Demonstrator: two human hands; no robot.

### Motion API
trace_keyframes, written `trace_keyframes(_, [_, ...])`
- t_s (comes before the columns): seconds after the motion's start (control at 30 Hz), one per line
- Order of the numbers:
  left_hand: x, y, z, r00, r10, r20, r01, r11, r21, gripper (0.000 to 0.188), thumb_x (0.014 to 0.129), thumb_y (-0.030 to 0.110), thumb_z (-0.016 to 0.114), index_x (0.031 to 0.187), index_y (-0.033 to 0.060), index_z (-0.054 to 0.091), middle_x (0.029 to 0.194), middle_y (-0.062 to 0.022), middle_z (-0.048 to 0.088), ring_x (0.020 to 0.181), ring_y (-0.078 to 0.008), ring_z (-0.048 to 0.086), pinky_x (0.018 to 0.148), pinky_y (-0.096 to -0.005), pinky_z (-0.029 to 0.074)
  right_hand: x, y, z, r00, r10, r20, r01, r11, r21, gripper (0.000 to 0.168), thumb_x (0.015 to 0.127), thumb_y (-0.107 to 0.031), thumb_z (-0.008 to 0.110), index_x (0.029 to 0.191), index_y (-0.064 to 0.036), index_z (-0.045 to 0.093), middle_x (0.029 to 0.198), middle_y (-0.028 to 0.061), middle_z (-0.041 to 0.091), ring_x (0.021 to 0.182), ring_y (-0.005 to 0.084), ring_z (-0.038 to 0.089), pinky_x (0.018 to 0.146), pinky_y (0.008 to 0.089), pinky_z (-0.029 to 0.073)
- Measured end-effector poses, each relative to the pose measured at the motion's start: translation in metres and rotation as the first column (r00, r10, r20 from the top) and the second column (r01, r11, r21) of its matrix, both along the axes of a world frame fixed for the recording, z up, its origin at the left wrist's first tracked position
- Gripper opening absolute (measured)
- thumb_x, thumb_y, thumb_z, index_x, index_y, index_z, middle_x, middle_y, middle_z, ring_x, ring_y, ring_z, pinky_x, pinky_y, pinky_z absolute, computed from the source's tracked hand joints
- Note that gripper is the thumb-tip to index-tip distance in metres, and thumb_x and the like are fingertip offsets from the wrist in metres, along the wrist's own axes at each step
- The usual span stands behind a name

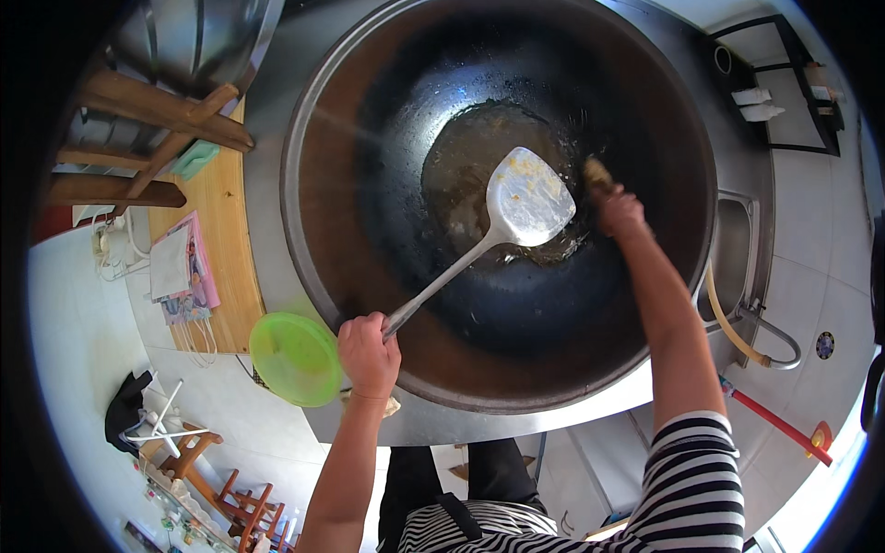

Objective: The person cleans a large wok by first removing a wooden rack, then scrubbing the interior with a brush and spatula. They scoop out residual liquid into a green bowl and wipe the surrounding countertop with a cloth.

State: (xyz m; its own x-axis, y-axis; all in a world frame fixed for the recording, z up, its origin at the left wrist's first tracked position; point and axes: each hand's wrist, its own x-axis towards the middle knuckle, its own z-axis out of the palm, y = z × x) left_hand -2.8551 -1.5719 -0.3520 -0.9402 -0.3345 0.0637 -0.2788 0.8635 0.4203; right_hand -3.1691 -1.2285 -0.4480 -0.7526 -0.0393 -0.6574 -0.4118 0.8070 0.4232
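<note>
My left hand (370,356) grips the end of the long handle of a metal wok spatula (529,197), at the near left rim of a very large dark wok (332,173). The spatula's broad blade bears yellowish food residue and is held above brownish water (460,152) pooled in the wok's bottom. My right hand (621,211) reaches in from the right, closed around a short brush (596,169) with a tan tip. The brush is blurred and partly covered by my fingers. Its tip is by the right edge of the water, where splashes show.
A translucent green plastic basin (296,359) sits against the wok's left side. Left lies a wooden tabletop (231,256) with pink bags (187,269) and wooden furniture legs (166,121). At right are a metal sink (731,238), a tap with hose (736,325) and a red pole (778,422).
</note>
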Motion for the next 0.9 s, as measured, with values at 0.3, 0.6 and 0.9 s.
trace_keyframes(0.3, [0.000,-0.009,0.006,0.993,-0.056,-0.107,0.053,0.998,-0.029,0.022,0.073,0.005,0.067,0.091,0.0079,0.054,0.073,-0.0073,0.056,0.069,-0.0286,0.054,0.065,-0.0396,0.043,0.120,-0.067,0.034,0.831,0.147,0.536,0.108,0.903,-0.415,0.059,0.083,-0.024,0.054,0.140,-0.024,0.040,0.136,0.0186,0.047,0.118,0.0356,0.053,0.098,0.0417,0.044])
trace_keyframes(0.6, [0.000,-0.007,0.003,0.996,-0.052,-0.076,0.052,0.999,0.002,0.018,0.078,0.010,0.064,0.092,0.0081,0.054,0.077,-0.0088,0.056,0.072,-0.0311,0.054,0.066,-0.0415,0.043,0.055,0.041,0.075,0.996,-0.071,0.053,0.064,0.989,0.131,0.071,0.077,-0.022,0.065,0.139,-0.004,0.037,0.129,0.0213,0.052,0.109,0.0314,0.060,0.088,0.0396,0.050])
trace_keyframes(0.9, [0.000,-0.005,-0.004,0.983,-0.006,-0.183,0.011,1.000,0.024,0.022,0.076,0.005,0.065,0.093,0.0070,0.052,0.075,-0.0094,0.055,0.071,-0.0319,0.053,0.062,-0.0434,0.042,0.201,-0.230,-0.032,0.911,-0.023,0.412,0.302,0.717,-0.629,0.050,0.087,-0.029,0.045,0.131,-0.004,0.045,0.119,0.0217,0.058,0.111,0.0354,0.058,0.092,0.0398,0.047])
